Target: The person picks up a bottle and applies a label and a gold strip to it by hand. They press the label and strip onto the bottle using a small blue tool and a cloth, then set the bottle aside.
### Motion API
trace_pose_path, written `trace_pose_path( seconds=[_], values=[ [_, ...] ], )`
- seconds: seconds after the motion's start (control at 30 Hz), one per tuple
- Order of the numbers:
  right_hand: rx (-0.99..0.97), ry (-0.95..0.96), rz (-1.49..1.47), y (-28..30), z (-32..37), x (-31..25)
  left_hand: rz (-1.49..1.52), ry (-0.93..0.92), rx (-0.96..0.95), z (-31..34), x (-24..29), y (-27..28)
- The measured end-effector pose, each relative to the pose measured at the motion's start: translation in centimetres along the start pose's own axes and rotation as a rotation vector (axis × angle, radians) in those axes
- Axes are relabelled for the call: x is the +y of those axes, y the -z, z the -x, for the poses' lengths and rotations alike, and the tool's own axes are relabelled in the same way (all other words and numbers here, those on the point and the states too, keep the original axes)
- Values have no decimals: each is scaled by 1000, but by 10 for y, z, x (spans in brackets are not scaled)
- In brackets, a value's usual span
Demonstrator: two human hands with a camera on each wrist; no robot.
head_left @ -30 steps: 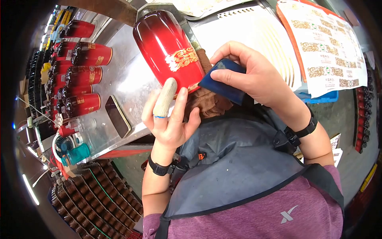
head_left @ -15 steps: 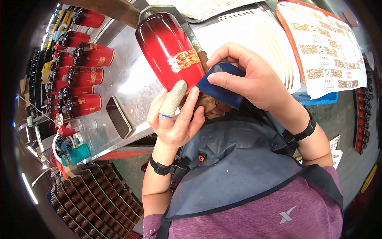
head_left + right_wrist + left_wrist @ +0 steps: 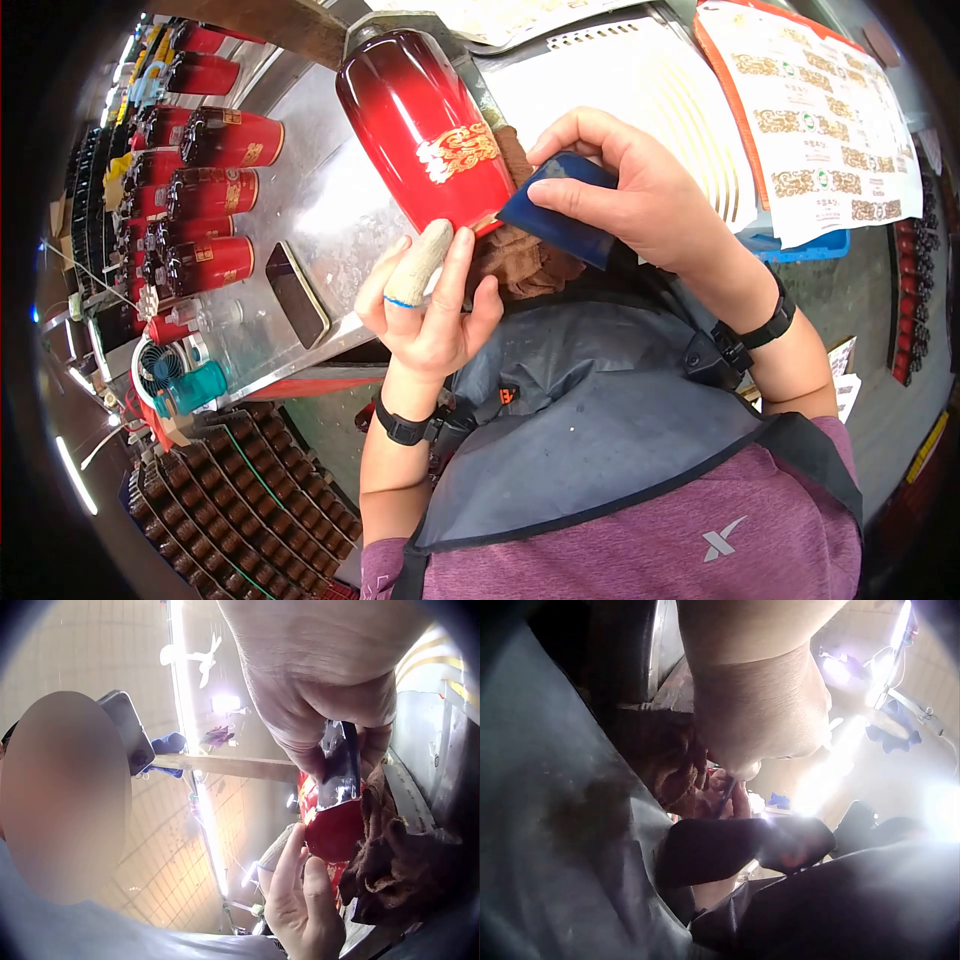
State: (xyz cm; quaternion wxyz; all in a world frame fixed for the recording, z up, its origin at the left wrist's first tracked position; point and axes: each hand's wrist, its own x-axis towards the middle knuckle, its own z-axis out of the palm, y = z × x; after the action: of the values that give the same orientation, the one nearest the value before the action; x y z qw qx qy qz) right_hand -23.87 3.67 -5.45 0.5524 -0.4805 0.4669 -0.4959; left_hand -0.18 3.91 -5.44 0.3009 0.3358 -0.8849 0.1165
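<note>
A glossy red bottle, dark towards its neck and carrying a gold ornament, lies slantwise on the work table in the head view. My left hand has its fingers extended, the fingertips at the bottle's base end; one finger wears a pale finger cot. Between thumb and fingers my right hand pinches a flat dark-blue scraper, its corner right at the base edge. In the right wrist view the scraper overlaps the red base. A crumpled brown cloth lies under that end.
Several red bottles stand at the left of the metal table, with a phone in front of them. White sheets with gold stripes and a printed decal sheet lie to the right. A wooden bar crosses the back.
My left hand moved right and closer in along the bottle's base, then back left. The right hand and scraper shifted only slightly. The bottle's lie is nearly the same.
</note>
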Motion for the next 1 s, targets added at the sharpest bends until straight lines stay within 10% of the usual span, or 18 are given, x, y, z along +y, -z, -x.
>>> trace_pose_path(
  seconds=[1.0],
  values=[
    [-5, 6, 5, -1, -1, 2, -15, -29, -26, -7, 2, -6]
  ],
)
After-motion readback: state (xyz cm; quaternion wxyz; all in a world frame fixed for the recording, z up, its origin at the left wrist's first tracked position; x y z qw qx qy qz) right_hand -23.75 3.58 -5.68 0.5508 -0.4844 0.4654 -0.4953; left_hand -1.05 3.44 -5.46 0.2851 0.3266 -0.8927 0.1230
